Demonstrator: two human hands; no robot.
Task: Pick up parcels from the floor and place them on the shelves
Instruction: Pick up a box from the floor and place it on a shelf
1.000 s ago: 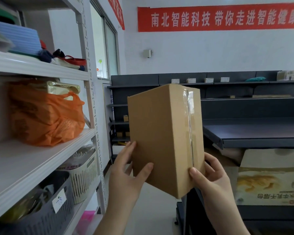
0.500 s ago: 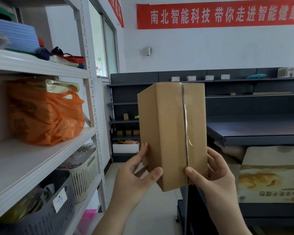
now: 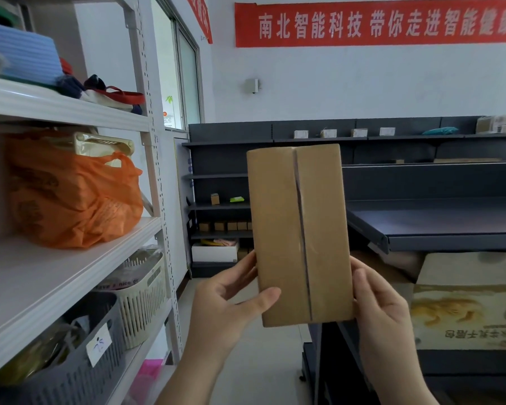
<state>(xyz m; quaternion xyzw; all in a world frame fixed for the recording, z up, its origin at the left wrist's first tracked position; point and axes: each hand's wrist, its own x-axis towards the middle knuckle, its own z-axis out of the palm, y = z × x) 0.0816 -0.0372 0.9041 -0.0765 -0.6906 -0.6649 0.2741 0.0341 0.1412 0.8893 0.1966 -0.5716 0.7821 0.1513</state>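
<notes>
A brown cardboard parcel (image 3: 298, 229) with a taped centre seam stands upright in mid-air, its taped face turned toward me. My left hand (image 3: 231, 305) grips its lower left edge, thumb across the front. My right hand (image 3: 383, 311) holds the lower right edge. A white shelf unit (image 3: 56, 276) stands to the left, its middle board bare in front. A dark grey shelf (image 3: 438, 226) juts out at right, level with the parcel's middle.
An orange plastic bag (image 3: 73, 194) fills the back of the white middle shelf. Below it sit a cream basket (image 3: 143, 290) and a grey bin (image 3: 79, 363). A printed carton (image 3: 465, 305) rests under the dark shelf. Dark shelving (image 3: 275, 141) with small boxes lines the far wall.
The parcel has turned in my hands, from showing a corner edge to showing its taped face squarely. It has also shifted slightly right. Both hands kept their grip.
</notes>
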